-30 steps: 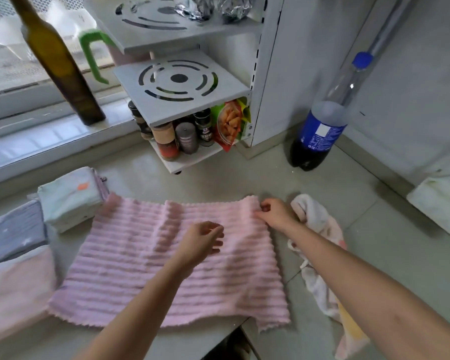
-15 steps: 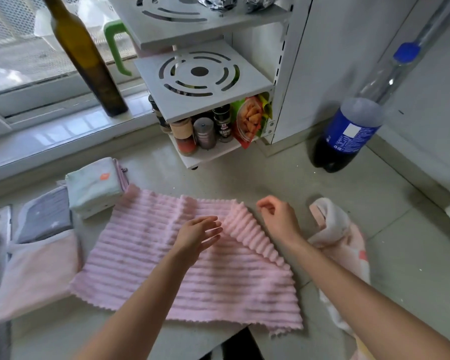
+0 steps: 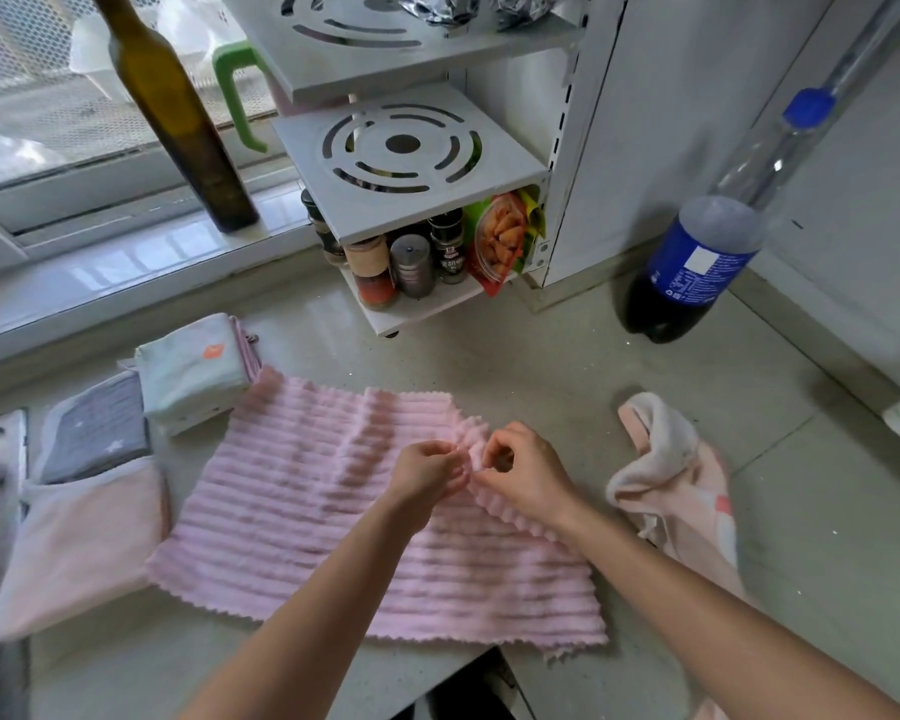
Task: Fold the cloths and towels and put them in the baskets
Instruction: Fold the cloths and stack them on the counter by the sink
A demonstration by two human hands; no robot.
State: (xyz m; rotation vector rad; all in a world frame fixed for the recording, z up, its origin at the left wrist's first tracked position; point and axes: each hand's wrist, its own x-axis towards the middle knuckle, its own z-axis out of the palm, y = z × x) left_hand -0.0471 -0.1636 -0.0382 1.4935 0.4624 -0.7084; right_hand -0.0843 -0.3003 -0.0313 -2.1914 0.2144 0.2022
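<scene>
Your pink towel [image 3: 333, 511] lies flat on the counter [image 3: 593, 366], right in front of you. Its far right corner is lifted up. Your left hand [image 3: 430, 472] and your right hand [image 3: 526, 472] both pinch that corner, close together near the middle of the towel.

I think you are starting the first fold. Hold the corner softly and bring it over to the left side, so the edges line up. Press the rest of the towel flat as you go, so the bumpy stripes do not bunch up.

A crumpled cloth [image 3: 671, 480] waits just beside the towel on your right. Some folded cloths [image 3: 193, 374] sit on your left. It looks like they rest in a basket, but the view is too blurry to be sure.
</scene>
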